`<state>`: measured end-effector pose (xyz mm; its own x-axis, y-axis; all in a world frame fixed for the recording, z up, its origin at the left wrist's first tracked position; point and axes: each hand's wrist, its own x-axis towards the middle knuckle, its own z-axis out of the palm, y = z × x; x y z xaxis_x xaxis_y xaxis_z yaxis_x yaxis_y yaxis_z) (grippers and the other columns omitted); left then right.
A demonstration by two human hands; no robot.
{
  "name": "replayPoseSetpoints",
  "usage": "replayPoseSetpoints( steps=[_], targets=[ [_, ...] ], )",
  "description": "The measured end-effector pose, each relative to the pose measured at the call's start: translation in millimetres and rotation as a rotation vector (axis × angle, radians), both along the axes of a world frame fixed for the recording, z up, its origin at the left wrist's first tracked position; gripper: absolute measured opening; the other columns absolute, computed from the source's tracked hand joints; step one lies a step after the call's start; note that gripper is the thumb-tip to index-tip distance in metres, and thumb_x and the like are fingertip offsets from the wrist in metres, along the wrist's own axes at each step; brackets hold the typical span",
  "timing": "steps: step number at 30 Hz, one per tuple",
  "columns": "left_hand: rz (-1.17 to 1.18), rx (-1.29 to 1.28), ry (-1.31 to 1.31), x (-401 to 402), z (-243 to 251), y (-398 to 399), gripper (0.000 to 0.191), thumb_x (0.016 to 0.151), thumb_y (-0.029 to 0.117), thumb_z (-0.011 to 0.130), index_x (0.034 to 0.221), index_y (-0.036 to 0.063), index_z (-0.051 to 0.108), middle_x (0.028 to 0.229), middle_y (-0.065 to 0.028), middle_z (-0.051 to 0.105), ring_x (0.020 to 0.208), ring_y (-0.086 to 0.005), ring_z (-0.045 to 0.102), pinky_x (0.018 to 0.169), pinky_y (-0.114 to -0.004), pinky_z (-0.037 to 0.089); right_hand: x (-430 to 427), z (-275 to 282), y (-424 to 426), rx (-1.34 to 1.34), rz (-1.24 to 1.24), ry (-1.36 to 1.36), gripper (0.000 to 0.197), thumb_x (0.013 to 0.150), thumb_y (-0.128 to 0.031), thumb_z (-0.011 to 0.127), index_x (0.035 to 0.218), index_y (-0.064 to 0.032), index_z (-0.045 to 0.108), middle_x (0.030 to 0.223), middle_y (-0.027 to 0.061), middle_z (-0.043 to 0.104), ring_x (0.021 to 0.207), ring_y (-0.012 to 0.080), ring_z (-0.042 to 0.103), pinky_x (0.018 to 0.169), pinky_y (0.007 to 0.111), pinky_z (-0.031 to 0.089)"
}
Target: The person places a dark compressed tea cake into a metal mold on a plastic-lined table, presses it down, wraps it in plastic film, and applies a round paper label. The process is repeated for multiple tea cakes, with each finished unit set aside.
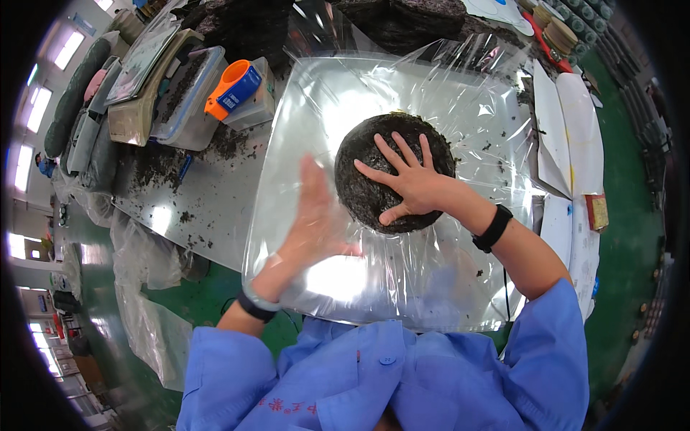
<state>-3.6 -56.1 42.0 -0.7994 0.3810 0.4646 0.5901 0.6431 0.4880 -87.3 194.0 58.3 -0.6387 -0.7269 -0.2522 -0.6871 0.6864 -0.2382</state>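
A round cake of dark, pressed seaweed-like material [364, 196] sits on clear plastic film [388, 291]. Under the film is a shiny square metal plate with rounded corners [294, 97]. My right hand [415, 186] lies on the cake, palm down with the fingers spread. Left of the cake is my left hand [312, 215], blurred by motion; its thumb stands apart from the fingers and nothing is in it. Whether the left hand touches the film is not clear.
At the left stand lidded plastic boxes [188, 116] and an orange and blue tape dispenser [234, 89]. Dark crumbs [156, 172] and a blue pen-like tool [185, 167] lie on the metal table [226, 215]. Dark stacked material [401, 21] is behind the plate, with white sheets [579, 129] at right.
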Motion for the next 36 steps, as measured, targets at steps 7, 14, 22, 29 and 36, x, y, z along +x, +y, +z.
replayPoseSetpoints(
  steps=[7, 14, 22, 29, 36],
  targets=[
    [0.171, -0.056, -0.098, -29, 12, 74, 0.024, 0.09, 0.026, 0.066, 0.092, 0.0029, 0.058, 0.096, -0.015, 0.058, 0.096, -0.0357, 0.053, 0.082, -0.046, 0.043, 16, 63, 64, -0.738, -0.299, -0.46, 0.036, 0.095, -0.031, 0.067, 0.126, -0.0133, 0.071, 0.146, 0.0162, 0.055, 0.137, 0.0252, 0.05, 0.114, 0.045, 0.037],
    [0.135, -0.191, -0.123, -31, 17, 90, 0.017, 0.09, 0.019, 0.065, 0.09, 0.0037, 0.057, 0.088, -0.012, 0.058, 0.09, -0.0329, 0.054, 0.08, -0.046, 0.041, 95, -62, 322, -0.485, -0.835, 0.382, 0.08, 0.077, -0.026, 0.085, 0.145, -0.0042, 0.048, 0.148, 0.0168, 0.048, 0.131, 0.0311, 0.052, 0.111, 0.04, 0.04],
    [0.075, -0.45, -0.142, -48, 18, 79, 0.022, 0.077, 0.017, 0.07, 0.089, 0.0028, 0.059, 0.086, -0.0142, 0.062, 0.086, -0.0316, 0.059, 0.079, -0.042, 0.043, 62, -4, 23, -0.899, -0.533, 0.544, 0.084, 0.065, -0.04, 0.09, 0.126, -0.0019, 0.049, 0.115, 0.014, 0.051, 0.105, 0.0346, 0.051, 0.097, 0.045, 0.04],
    [-0.071, -0.231, -0.228, -44, 49, 65, 0.049, 0.074, 0.022, 0.08, 0.111, 0.0014, 0.055, 0.115, -0.0253, 0.054, 0.108, -0.0414, 0.056, 0.098, -0.049, 0.043, 50, -12, -3, -0.498, -0.638, 0.398, 0.027, 0.071, -0.002, 0.068, 0.092, -0.0044, 0.051, 0.09, 0.0144, 0.056, 0.088, 0.0345, 0.053, 0.079, 0.045, 0.039],
    [0.284, 0.047, -0.081, -52, 19, 85, 0.106, 0.06, 0.03, 0.096, 0.143, 0.0092, 0.033, 0.158, -0.0383, 0.005, 0.136, -0.0572, 0.034, 0.11, -0.055, 0.038, 56, 34, 26, -0.723, -0.749, 0.064, 0.038, 0.08, -0.019, 0.077, 0.107, -0.0004, 0.057, 0.106, 0.0136, 0.061, 0.105, 0.029, 0.058, 0.095, 0.043, 0.042]
  ],
)
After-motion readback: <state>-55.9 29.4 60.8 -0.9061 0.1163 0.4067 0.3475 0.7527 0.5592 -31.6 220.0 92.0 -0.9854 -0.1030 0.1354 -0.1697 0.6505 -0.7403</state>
